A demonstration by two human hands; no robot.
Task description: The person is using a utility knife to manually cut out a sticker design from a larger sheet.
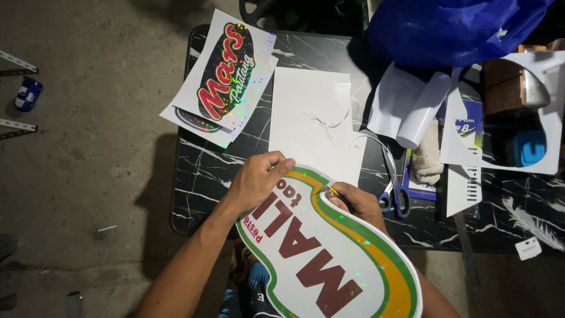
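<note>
Sticker [335,259], a big cut-out white shape with green and yellow borders and dark red lettering, lay over the person's lap and the edge of the black marble table [200,171]. Left hand [256,179] gripped its top edge; right hand [359,203] clenched a small knife [336,194] against it. Scissors [395,197] lay just beside.

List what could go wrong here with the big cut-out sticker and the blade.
1. The left hand pins the oval sticker close to the small blade in the right hand; a slip could nick a finger.
2. Most of the sticker overhangs the marble-patterned table unsupported, so it may bend or crease.
</note>
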